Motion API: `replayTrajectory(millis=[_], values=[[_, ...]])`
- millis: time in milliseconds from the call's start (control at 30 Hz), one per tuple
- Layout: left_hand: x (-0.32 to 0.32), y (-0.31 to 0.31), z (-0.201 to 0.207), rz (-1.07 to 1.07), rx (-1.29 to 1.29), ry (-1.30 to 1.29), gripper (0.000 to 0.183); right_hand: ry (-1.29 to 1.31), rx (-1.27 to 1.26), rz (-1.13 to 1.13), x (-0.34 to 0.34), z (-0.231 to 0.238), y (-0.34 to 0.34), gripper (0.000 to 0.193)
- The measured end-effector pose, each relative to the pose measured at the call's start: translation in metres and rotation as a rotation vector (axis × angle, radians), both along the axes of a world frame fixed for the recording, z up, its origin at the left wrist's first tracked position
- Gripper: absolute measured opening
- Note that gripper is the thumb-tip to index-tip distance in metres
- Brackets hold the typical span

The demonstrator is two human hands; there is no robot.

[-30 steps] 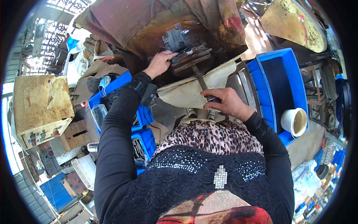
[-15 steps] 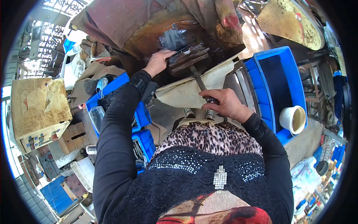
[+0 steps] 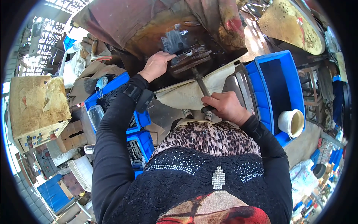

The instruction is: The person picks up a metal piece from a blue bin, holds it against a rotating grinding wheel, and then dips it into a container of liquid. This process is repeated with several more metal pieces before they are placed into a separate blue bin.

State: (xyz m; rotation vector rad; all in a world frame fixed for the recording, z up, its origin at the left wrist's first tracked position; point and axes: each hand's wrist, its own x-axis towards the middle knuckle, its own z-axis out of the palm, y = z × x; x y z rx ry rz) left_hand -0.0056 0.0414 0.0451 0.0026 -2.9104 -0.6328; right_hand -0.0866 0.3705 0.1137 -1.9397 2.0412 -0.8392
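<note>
My right hand is wrapped round the black grip of a long-handled metal holder. Its bare rod runs away from me to a dark, wet-looking rectangular metal head with ridged edges. At the left end of that head is my left hand. Its fingers are drawn together and their tips touch or nearly touch the head; anything between them is hidden. The head lies over a dark, wet work surface under a stained brownish cloth hood. A pale smeared patch shows behind it.
A pale sheet hangs off the near edge. To the right stands a deep blue bin with a white bucket at its near end. Blue crates and a stained box are on the left. A stained board stands far right.
Both hands and the metal head have shifted slightly. My left fingertips are a little lower, by the head's left end, and my right hand has come slightly nearer to me with the grip.
</note>
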Motion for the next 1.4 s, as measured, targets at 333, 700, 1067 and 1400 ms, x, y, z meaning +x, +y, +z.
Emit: replayTrajectory(millis=[333,700,1067,1400], values=[[0.065,0.004,0.047,0.345,0.263,0.241,0.032,-0.035,-0.361,-0.123,-0.03,0.042,-0.075,0.031],[0.078,0.071,0.033,0.621,0.927,0.502,0.035,0.18,-0.288,-0.346,-0.124,0.092,-0.222,0.039],[0.067,0.091,0.03,0.707,0.424,0.634,0.027,0.124,-0.134,-0.351,-0.152,0.1,-0.254,0.041],[0.076,0.087,0.028,0.647,0.425,0.592,0.023,-0.972,0.006,-0.171,-0.142,0.081,-0.175,0.037]])
